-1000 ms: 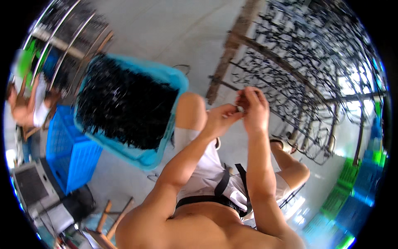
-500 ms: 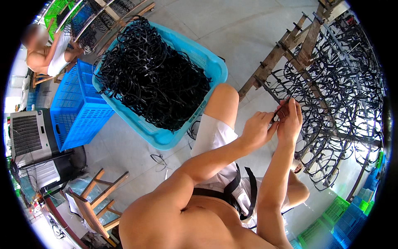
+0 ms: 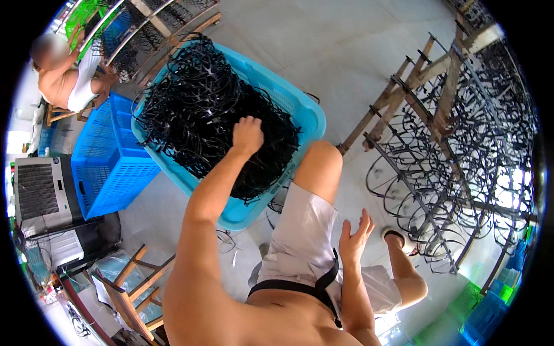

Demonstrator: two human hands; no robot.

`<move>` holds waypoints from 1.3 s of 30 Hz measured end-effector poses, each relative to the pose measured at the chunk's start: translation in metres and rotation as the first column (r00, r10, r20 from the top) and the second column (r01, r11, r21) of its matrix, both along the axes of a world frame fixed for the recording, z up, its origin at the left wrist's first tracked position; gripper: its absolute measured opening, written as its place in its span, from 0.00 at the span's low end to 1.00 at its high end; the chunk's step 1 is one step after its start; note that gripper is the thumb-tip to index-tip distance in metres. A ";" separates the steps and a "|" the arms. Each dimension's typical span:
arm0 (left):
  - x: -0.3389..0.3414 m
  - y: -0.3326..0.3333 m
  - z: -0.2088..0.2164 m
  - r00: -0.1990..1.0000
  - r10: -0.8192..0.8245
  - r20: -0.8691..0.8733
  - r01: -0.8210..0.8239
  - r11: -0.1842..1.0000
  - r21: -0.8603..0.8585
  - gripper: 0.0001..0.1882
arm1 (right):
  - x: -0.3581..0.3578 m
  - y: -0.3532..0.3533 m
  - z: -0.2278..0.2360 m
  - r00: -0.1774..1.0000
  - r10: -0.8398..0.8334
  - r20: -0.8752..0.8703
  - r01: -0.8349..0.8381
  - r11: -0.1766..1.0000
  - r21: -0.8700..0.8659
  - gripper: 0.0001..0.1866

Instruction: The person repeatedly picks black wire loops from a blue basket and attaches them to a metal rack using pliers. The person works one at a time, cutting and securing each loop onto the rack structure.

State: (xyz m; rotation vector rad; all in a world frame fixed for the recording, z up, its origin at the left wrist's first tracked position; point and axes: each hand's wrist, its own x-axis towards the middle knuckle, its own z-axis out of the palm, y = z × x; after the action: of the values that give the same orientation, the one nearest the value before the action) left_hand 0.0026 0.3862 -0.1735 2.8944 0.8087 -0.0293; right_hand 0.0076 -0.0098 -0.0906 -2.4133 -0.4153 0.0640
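My left hand [image 3: 248, 135] is over the heap of thin black loops [image 3: 199, 109], its fingers curled and close together. The fingertips are turned away among the strands, so what they hold is hidden. A light-blue plastic basket [image 3: 314, 112] contains this tangled, shiny heap. Beside my raised knee, my right hand [image 3: 355, 239] is open in the air, thumb apart from the fingers, with nothing in it. It is nearer to a wooden rack [image 3: 415, 106] on the right, where many similar black loops [image 3: 479, 150] hang from rods.
A tall blue crate [image 3: 118, 164] stands left of the basket, near a grey air cooler [image 3: 40, 187]. A wooden stool [image 3: 130, 294] lies tipped at lower left. Another person [image 3: 66, 83] sits at a rack at upper left. Green crates [image 3: 450, 323] stand lower right.
Both hands were together at the rack, fingering a thin black piece. My left hand has moved left into the basket; my right hand has come down towards my lap and opened.
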 end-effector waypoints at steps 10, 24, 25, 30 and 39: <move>0.097 -0.032 -0.071 0.829 0.454 -0.325 -0.541 0.508 -0.670 0.22 | 0.021 0.046 0.041 0.983 0.174 -0.053 -0.158 0.962 0.224 0.23; -0.046 -0.072 0.065 0.869 0.454 0.196 -0.034 0.450 -0.893 0.08 | 0.036 0.134 0.062 0.762 0.490 -0.423 -0.267 0.833 0.484 0.17; -0.046 -0.083 0.094 0.871 0.429 0.239 -0.010 0.501 -0.865 0.07 | 0.038 0.141 0.062 0.758 0.500 -0.419 -0.254 0.818 0.517 0.17; -0.058 -0.163 0.166 0.910 -0.078 0.408 0.330 0.732 -0.596 0.09 | 0.023 0.133 0.076 0.450 0.646 -0.617 0.145 0.629 0.764 0.19; 0.062 -0.072 0.051 0.815 -0.303 0.494 0.382 0.922 -0.066 0.17 | 0.040 -0.064 0.177 0.915 0.256 -0.310 0.123 0.556 0.822 0.27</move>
State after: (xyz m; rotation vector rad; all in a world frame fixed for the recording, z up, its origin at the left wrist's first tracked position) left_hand 0.0650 0.3140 -0.1222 2.6664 0.1784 0.5344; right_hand 0.0473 -0.0738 0.0863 -1.3629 -0.2527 0.3193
